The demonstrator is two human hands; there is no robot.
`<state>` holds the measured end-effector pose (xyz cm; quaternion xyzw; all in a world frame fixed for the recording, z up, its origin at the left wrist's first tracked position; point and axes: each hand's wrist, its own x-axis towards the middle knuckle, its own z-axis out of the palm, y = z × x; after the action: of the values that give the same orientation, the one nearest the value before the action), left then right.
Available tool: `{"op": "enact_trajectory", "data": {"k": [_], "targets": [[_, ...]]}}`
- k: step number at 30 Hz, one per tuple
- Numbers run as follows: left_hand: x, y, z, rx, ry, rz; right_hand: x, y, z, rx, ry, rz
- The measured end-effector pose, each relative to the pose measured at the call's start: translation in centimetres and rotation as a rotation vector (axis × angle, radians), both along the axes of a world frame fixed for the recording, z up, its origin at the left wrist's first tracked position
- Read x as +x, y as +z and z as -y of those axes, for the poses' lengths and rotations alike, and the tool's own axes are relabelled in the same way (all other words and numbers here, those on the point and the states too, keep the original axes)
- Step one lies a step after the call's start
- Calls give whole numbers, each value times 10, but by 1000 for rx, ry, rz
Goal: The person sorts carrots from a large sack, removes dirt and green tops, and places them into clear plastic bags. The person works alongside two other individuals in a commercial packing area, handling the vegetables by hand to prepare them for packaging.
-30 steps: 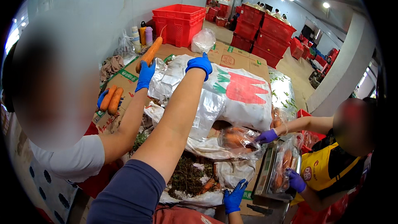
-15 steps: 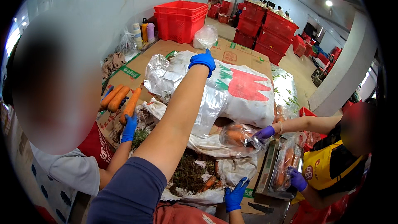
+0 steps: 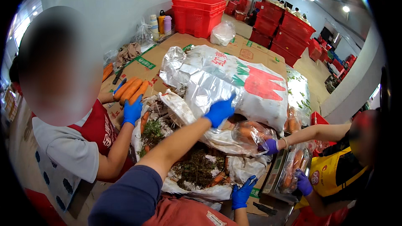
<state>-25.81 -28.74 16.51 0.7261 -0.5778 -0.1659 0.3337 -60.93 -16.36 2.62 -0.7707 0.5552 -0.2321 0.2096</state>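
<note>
My left hand point(image 3: 220, 112), in a blue glove, reaches over the middle of the table with its index finger stretched out, in front of a large white sack point(image 3: 264, 113) with a red carrot print. I see nothing in it. The palm side is hidden. My right hand point(image 3: 243, 191), also blue-gloved, has its fingers apart beside an opened white sack point(image 3: 247, 168). That sack holds dark, wilted greens point(image 3: 194, 169) and a few carrots point(image 3: 218, 178). Clear plastic film point(image 3: 211, 94) covers part of the printed sack.
A co-worker at left holds several carrots point(image 3: 134, 90). Another at right, in purple gloves, grips bagged carrots point(image 3: 251, 132) and steadies another bag point(image 3: 292, 171) on a scale point(image 3: 274, 171). Red crates point(image 3: 199, 16), bottles point(image 3: 167, 25) and a clear bag point(image 3: 222, 33) stand at the back.
My left hand has drawn back from near the clear bag to the middle of the table. The left co-worker's carrots are now bunched together. The view has shifted; my right hand stays by the sack.
</note>
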Motion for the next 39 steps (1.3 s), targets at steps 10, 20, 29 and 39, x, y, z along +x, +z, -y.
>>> {"op": "enact_trajectory", "data": {"k": [10,20,29,39], "targets": [[-106,-97,-201,354,-220,-209,-2,-6,0,7,5,-36],[-21,-23,-110,180,-17,103,-6,-9,2,32,-18,-101],[81,157,57,188,409,253,-4,-1,2,64,-22,-144],[81,136,94,276,423,294,-2,4,4,86,-30,-157]]}}
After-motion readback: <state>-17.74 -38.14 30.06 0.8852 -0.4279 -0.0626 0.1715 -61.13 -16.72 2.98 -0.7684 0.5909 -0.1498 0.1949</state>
